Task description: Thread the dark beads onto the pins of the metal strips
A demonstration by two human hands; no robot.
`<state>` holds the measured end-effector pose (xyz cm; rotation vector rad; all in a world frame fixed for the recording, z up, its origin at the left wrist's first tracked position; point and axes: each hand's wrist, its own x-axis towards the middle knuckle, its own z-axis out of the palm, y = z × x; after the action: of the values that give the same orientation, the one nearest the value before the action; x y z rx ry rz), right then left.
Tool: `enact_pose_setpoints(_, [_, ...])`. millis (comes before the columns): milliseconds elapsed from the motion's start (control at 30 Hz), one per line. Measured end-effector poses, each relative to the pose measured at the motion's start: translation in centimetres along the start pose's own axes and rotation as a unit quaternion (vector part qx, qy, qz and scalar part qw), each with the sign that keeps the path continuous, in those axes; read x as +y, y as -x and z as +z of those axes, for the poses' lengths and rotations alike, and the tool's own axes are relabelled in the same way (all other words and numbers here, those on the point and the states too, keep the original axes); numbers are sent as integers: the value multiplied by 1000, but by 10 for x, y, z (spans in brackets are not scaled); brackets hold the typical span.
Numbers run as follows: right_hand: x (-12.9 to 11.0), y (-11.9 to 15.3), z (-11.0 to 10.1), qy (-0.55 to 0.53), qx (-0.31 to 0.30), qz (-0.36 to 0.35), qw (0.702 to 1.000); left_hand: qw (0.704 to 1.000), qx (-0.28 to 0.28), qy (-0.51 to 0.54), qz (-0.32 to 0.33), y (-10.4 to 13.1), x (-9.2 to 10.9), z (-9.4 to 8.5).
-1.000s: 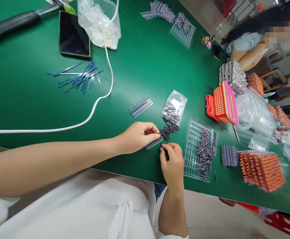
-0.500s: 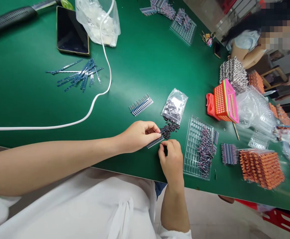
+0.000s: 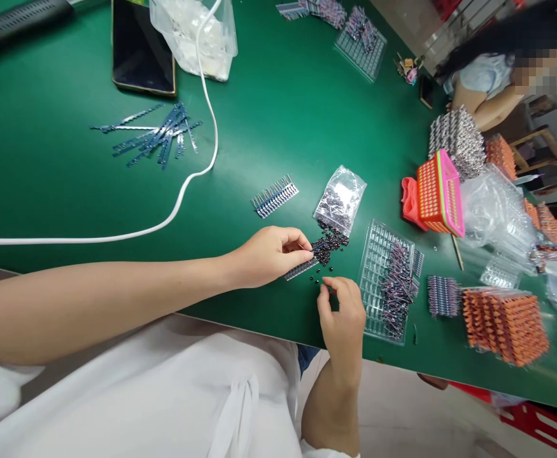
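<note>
My left hand [image 3: 278, 256] is closed in a pinch at the edge of a heap of small black beads [image 3: 324, 249]; a thin piece seems to stick out at its fingertips, too small to name. Partly under that hand lies a dark ridged strip [image 3: 301, 268]. My right hand [image 3: 342, 315] is curled, thumb and forefinger tips together beside a few loose beads; whatever they hold is too small to make out. A clear plastic bag [image 3: 340, 198] of the same beads lies behind the heap. A strip of pins [image 3: 275, 196] rests behind my left hand.
Right of my right hand stands a clear tray [image 3: 372, 280] with many thin pieces. Farther right are a pink-and-orange basket [image 3: 435, 194] and orange stacks [image 3: 505, 326]. A white cable [image 3: 177, 207], blue strips [image 3: 163, 133] and a phone [image 3: 142, 51] lie left. Another person sits at the far right.
My right hand has drawn back to the right, away from my left hand and the strip. Several loose beads now show between the hands. The left hand keeps its pinch by the heap.
</note>
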<state>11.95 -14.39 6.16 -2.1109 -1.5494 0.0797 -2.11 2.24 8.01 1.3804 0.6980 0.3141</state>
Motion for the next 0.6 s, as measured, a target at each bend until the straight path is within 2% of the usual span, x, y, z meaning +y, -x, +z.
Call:
enact_pose_setpoints(167, [-1, 4, 8, 9, 11, 2, 1000, 1000, -5, -2, 2, 0, -2, 0])
enact_pose_setpoints(600, [5, 5, 7, 63, 29, -70, 995, 1000, -5, -11, -1, -1, 1, 0])
